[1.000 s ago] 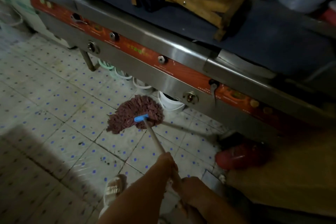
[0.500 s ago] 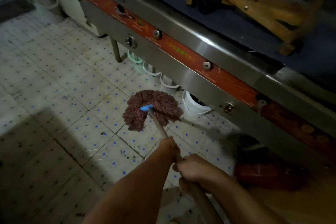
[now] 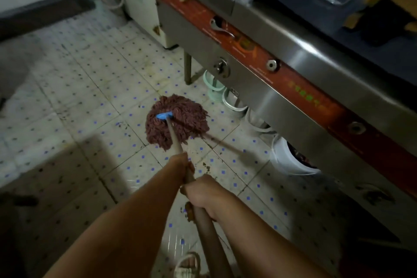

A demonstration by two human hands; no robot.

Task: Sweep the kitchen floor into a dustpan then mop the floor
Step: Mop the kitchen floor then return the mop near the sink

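Just beside the mop (image 3: 177, 123), white buckets (image 3: 291, 160), one holding something dark.

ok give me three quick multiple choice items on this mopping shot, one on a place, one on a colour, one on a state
1. Where is the mop head?
A. on the tiled floor in front of the steel counter
B. inside a bucket
C. on the counter top

2. What colour is the clip joining head and mop handle?
A. red
B. blue
C. green

3. How is the handle held?
A. by one hand
B. by no hand
C. by both hands

Answers: 1 A, the strands lie spread on the tiles; 2 B, the clip is bright blue; 3 C, the left hand grips lower down the handle, the right hand above it.
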